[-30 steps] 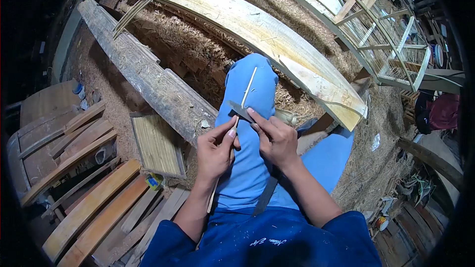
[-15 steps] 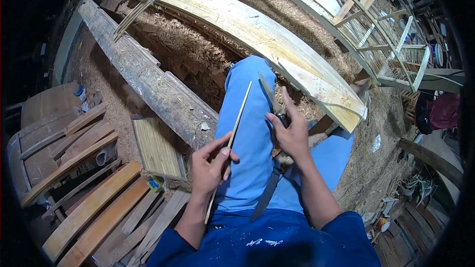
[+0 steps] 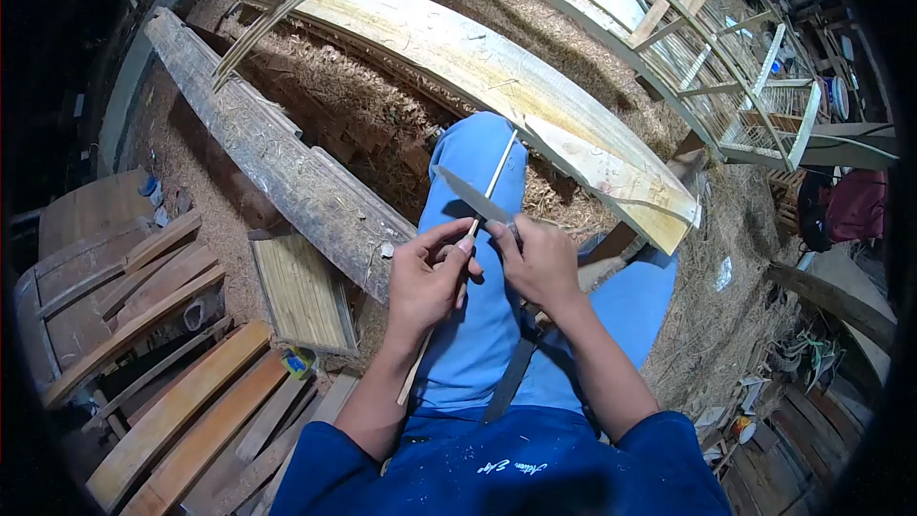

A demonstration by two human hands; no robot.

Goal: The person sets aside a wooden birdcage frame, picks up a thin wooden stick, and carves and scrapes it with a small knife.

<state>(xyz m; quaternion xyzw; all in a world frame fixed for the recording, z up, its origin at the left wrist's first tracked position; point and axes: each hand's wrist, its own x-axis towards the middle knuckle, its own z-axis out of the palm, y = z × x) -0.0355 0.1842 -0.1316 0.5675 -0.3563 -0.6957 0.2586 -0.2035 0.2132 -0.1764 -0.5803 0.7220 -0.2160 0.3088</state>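
Observation:
Between the thumb and fingers of my left hand [image 3: 432, 277] is a thin pale wooden strip [image 3: 498, 167]. Its upper end lies over the blue-clad knee, and its lower end passes under my left wrist toward my lap. My right hand [image 3: 537, 263] grips a knife [image 3: 470, 195], whose handle is mostly hidden in the fingers. The grey blade points up and left and lies across the strip, just above my left fingertips. A dark strap [image 3: 508, 380] runs down over my lap below the hands.
Beyond the knee lies a long pale plank [image 3: 458, 48], with a weathered beam [image 3: 277, 158] to its left. A bundle of thin sticks [image 3: 270, 27] rests across the beam. Curved boards [image 3: 181, 411] are at lower left, a slatted wooden frame [image 3: 735, 86] at upper right.
Half a second ago the knife was apart from the strip, on its right, pointing up. Since then the blade has come back across the strip, and my left hand has moved up and right.

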